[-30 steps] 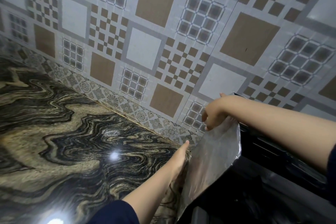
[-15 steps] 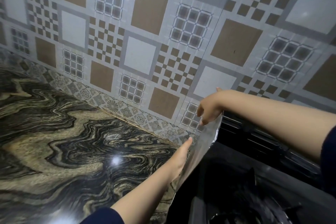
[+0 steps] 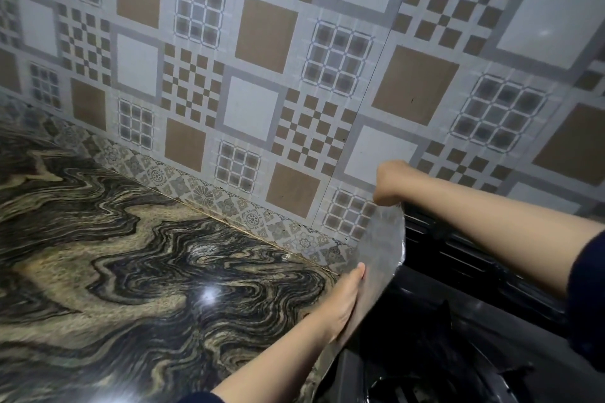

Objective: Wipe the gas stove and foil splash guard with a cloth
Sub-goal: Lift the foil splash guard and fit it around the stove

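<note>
The tiled wall [image 3: 262,42] fills the top of the view, more of it showing than a second ago because the camera has tipped up and left. Below it the marbled counter [image 3: 114,255] runs to the wall. At lower right sits the black stove [image 3: 458,321], with a burner grate just visible at the bottom edge.

The foil guard [image 3: 379,255] stands at the stove's left side, between counter and stove. A second ago it leaned broadly over the stove; now it shows narrower and stands closer to upright.

The right hand [image 3: 391,183] pinches the foil's top corner, fingers curled round it. The left hand [image 3: 345,301] lies flat against the foil's outer face, fingers straight, pressing rather than gripping.

No cloth is in view, so this looks like setting the guard in place rather than wiping. The wiping itself seems either done or not yet begun; the pictures do not say which.
</note>
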